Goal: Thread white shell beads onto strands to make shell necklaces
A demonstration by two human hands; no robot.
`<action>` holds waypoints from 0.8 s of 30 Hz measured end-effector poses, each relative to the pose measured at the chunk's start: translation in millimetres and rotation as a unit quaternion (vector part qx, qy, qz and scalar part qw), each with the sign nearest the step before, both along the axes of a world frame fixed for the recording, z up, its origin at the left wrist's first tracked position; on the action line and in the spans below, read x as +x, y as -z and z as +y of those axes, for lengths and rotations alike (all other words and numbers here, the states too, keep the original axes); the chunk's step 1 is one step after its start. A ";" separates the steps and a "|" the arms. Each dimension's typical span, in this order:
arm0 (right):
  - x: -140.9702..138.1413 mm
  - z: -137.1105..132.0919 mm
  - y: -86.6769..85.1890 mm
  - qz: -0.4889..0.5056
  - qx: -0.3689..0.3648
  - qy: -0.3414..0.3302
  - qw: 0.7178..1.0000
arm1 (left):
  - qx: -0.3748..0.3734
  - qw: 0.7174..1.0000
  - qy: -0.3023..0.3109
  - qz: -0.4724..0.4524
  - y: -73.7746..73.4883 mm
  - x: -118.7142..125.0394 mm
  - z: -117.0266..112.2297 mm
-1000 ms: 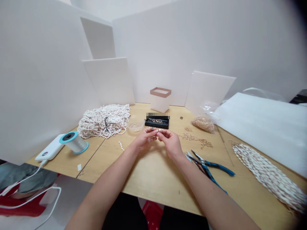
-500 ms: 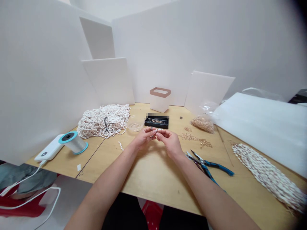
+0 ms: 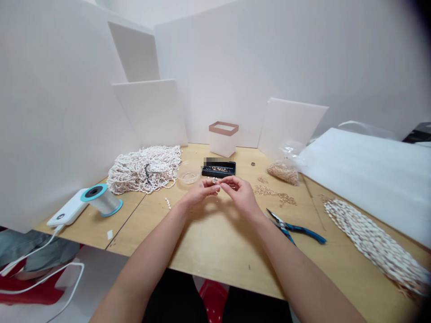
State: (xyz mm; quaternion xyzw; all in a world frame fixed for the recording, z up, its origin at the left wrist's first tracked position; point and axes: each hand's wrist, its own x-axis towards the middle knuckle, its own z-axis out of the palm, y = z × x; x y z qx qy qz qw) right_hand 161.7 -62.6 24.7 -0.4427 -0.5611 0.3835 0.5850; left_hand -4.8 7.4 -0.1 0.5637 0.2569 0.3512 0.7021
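Observation:
Above the middle of the wooden table, my left hand pinches a tiny pale bead piece between its fingertips. My right hand is curled close by, its fingertips just beside that piece. Whether it holds anything fine is too small to tell. Behind the hands lies a black tray of small gold pieces. A small clear dish stands to its left. Blue-handled pliers lie beyond my right forearm, which hides part of a second tool.
A heap of white bead strands lies at the left, near a thread spool and a white power bank. On the right are a bag of gold pieces, a braided bead bundle and white foam board.
My hands have drawn slightly apart, with the right fingertips moving off the pinched piece. The view has shifted a little, and my right forearm now covers more of the pliers.

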 end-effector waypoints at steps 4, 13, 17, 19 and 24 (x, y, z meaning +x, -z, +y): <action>2.4 0.7 0.2 -0.037 -0.001 0.001 0.999 | -0.015 0.999 0.042 -0.006 -0.3 2.8 -3.1; 44.3 19.0 -12.4 0.382 -0.044 0.012 0.923 | -0.169 0.983 0.057 -0.042 -23.4 -15.1 5.5; 65.8 24.1 -11.1 0.464 -0.044 0.010 0.885 | -0.167 0.983 0.079 0.005 -31.8 -40.1 17.2; 71.1 25.3 -8.6 0.479 -0.053 0.028 0.876 | -0.162 0.983 0.074 0.032 -32.9 -54.3 17.9; 74.9 26.6 -3.8 0.479 -0.067 0.050 0.874 | -0.161 0.984 0.017 0.079 -27.9 -89.9 13.4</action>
